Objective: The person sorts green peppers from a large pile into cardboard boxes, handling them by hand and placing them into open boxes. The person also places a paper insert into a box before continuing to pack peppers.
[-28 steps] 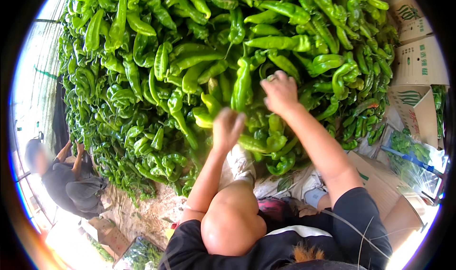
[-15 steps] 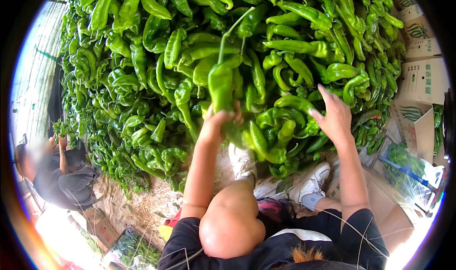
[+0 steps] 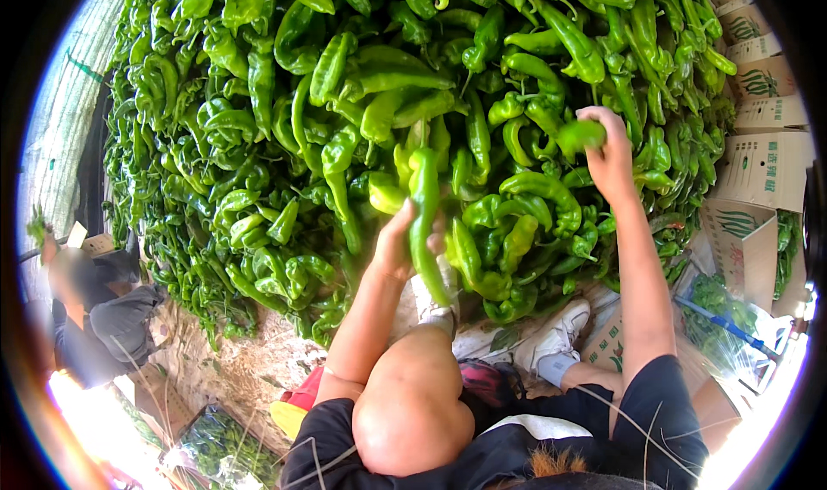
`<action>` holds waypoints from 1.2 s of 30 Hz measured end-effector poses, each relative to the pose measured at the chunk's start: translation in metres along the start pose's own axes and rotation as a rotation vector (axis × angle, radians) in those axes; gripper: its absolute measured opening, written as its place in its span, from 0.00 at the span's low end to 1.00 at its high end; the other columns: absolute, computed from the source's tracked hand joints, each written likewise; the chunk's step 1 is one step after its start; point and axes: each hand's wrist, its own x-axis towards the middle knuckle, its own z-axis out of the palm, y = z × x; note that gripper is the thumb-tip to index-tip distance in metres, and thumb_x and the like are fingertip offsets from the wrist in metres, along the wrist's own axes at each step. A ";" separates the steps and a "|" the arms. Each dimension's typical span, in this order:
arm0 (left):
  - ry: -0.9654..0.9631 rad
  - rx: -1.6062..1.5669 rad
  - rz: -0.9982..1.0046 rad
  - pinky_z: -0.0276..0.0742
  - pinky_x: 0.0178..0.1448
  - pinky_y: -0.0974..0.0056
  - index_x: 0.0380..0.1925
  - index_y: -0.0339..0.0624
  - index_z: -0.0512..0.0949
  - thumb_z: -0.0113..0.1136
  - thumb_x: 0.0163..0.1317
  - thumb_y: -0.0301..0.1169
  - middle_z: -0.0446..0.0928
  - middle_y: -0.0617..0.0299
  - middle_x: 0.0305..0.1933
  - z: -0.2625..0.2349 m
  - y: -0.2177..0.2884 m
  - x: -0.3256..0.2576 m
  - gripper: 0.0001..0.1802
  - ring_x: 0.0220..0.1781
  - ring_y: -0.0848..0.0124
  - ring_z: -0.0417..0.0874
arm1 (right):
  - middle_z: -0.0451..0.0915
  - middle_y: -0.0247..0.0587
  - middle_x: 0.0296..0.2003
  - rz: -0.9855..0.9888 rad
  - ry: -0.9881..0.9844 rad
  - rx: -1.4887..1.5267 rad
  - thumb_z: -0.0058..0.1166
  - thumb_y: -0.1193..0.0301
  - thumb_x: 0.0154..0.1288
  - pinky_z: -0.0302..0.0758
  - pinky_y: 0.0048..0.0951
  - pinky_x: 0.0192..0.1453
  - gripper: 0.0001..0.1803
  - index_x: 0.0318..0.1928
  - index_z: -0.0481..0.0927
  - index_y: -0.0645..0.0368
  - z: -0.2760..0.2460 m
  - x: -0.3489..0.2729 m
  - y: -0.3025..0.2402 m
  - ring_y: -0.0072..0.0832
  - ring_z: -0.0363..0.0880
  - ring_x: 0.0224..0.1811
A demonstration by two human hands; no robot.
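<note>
In front of me rises a large heap of long green peppers point(image 3: 245, 158), glossy and partly curled. My left hand point(image 3: 396, 247), low in the middle over my shoe, is closed around a long green pepper point(image 3: 423, 205) that stands nearly upright. A paler green pepper point(image 3: 385, 193) shows right beside that hand; whether the fingers hold it too, I cannot tell. My right hand point(image 3: 613, 145) is out over the right side of the heap. Its thumb and fingers grip a short-looking green pepper point(image 3: 579, 137), seen partly end-on and slightly blurred.
Cardboard boxes point(image 3: 762, 167) line the right side of the heap. A clear plastic bag point(image 3: 719, 313) of greens lies at lower right. Another person point(image 3: 103, 309) sits at the far left. A bag of green produce point(image 3: 226, 447) is at lower left, and my shoes point(image 3: 551, 339) touch the ground near the heap.
My right hand, empty and spread before, has moved up and closed on a pepper. The long-stemmed pepper held upright in my left hand has sunk and shifted; a curved pepper now shows there.
</note>
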 end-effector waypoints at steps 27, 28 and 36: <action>-0.121 -0.092 0.016 0.61 0.73 0.41 0.69 0.40 0.60 0.63 0.58 0.51 0.64 0.46 0.70 0.023 -0.033 0.033 0.44 0.69 0.48 0.67 | 0.71 0.58 0.58 0.329 -0.112 -0.382 0.57 0.66 0.65 0.63 0.49 0.64 0.32 0.66 0.62 0.60 0.045 -0.028 -0.002 0.52 0.71 0.60; -0.086 -0.020 0.022 0.61 0.73 0.41 0.69 0.41 0.60 0.61 0.59 0.55 0.64 0.47 0.70 0.023 -0.034 0.036 0.45 0.69 0.49 0.67 | 0.71 0.59 0.58 0.323 -0.071 -0.266 0.54 0.67 0.67 0.64 0.48 0.65 0.30 0.66 0.62 0.61 0.036 -0.034 -0.013 0.53 0.70 0.61; -0.068 0.095 0.037 0.64 0.73 0.50 0.69 0.41 0.59 0.75 0.49 0.48 0.67 0.52 0.68 0.018 -0.053 0.038 0.51 0.69 0.58 0.68 | 0.65 0.64 0.57 0.183 0.052 0.183 0.44 0.74 0.70 0.65 0.48 0.63 0.31 0.71 0.54 0.69 0.052 -0.103 -0.134 0.55 0.68 0.56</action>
